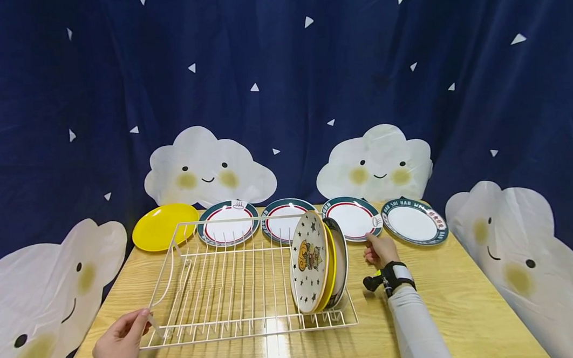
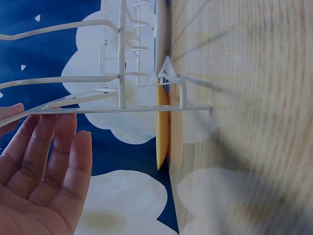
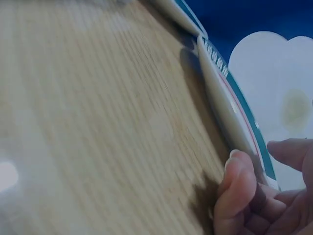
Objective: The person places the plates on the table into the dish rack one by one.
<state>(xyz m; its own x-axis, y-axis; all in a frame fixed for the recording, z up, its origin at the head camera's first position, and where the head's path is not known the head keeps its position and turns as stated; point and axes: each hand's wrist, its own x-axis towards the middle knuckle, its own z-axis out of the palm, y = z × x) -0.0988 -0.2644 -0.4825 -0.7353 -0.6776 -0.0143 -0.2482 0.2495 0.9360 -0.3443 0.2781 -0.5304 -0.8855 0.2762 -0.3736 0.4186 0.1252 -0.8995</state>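
Note:
A white wire dish rack stands on the table, its left front corner pinched between the thumb and fingers of my left hand. In the left wrist view, several fingers lie under the rack's wire. Three plates lean upright at the rack's right end: a cream one with stars and a cartoon print, a yellow one and a dark-rimmed one. Beyond them, my right hand grips the near rim of a green-rimmed white plate. In the right wrist view, curled fingers meet that rim, with the thumb above it.
Along the table's back edge lie a yellow plate, two green-rimmed plates partly behind the rack, and a plate with a lettered rim at the right. A dark blue curtain with cloud shapes hangs behind the wooden table.

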